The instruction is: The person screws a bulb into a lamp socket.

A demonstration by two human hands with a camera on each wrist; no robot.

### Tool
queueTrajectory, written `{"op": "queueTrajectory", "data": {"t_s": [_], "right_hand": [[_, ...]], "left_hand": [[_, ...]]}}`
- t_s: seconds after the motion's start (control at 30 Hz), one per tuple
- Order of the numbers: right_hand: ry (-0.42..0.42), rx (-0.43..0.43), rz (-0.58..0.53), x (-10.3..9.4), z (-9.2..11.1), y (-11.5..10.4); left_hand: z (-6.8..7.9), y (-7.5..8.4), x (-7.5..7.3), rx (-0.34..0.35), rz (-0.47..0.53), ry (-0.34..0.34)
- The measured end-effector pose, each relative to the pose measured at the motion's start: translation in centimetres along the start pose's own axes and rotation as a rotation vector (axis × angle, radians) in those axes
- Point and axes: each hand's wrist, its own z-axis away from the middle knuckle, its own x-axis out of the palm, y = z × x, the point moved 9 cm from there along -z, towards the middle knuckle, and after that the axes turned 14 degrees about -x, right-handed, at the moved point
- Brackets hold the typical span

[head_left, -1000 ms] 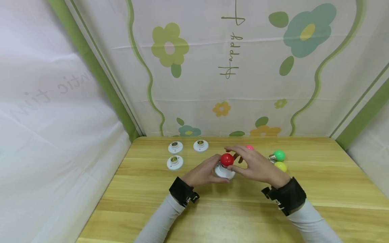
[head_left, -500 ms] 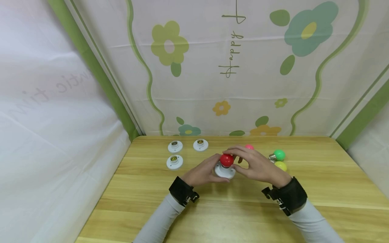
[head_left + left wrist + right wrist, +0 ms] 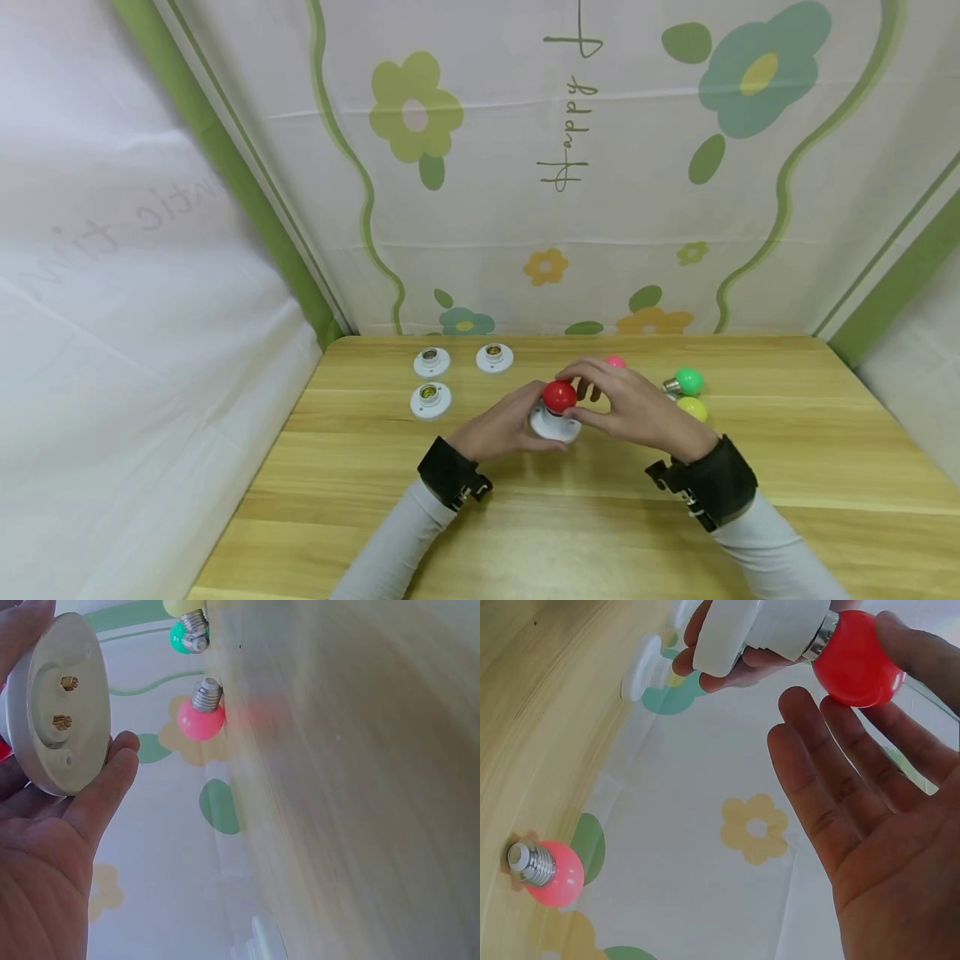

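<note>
A white round lamp holder is gripped by my left hand, raised off the wooden table. In the left wrist view its underside faces the camera, with two brass terminals. A red light bulb sits in the holder's socket, a strip of its metal base still showing in the right wrist view. My right hand holds the red bulb between thumb and fingers; in the right wrist view the thumb lies on one side and fingertips touch the other, with the lower fingers extended away from it.
Three white lamp holders stand at the table's back left, their sockets facing up. To the right lie a pink bulb, a green bulb and a yellow bulb. A flowered cloth hangs behind the table.
My right fingers shift around the red bulb, curling closer and then spreading slightly. The left hand and the lamp holder stay in nearly the same place.
</note>
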Motion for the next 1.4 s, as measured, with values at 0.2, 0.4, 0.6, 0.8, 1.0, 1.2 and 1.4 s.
{"op": "queueTrajectory", "data": {"t_s": [0.2, 0.4, 0.6, 0.8, 1.0, 1.2, 1.4], "right_hand": [[-0.014, 0.051, 0.002, 0.05, 0.07, 0.26], [-0.02, 0.022, -0.026, 0.17, 0.13, -0.04], [-0.025, -0.027, -0.054, 0.34, 0.04, -0.42], [-0.033, 0.006, -0.032, 0.28, 0.06, -0.32], [-0.024, 0.016, -0.002, 0.22, -0.05, -0.07], [-0.029, 0.055, 0.013, 0.27, 0.11, 0.37], [-0.069, 0.111, -0.011, 0.51, 0.32, 0.5]], "left_hand": [[0.11, 0.12, -0.09, -0.014, 0.006, 0.0], [0.11, 0.14, -0.12, -0.009, 0.011, 0.002], [0.1, 0.32, -0.09, 0.013, 0.026, -0.004], [0.11, 0.19, 0.07, 0.001, 0.009, -0.011], [0.07, 0.23, 0.08, -0.001, 0.002, -0.008], [0.08, 0.14, 0.13, -0.02, -0.002, -0.01], [0.17, 0.23, 0.04, -0.019, -0.001, -0.005]]}}
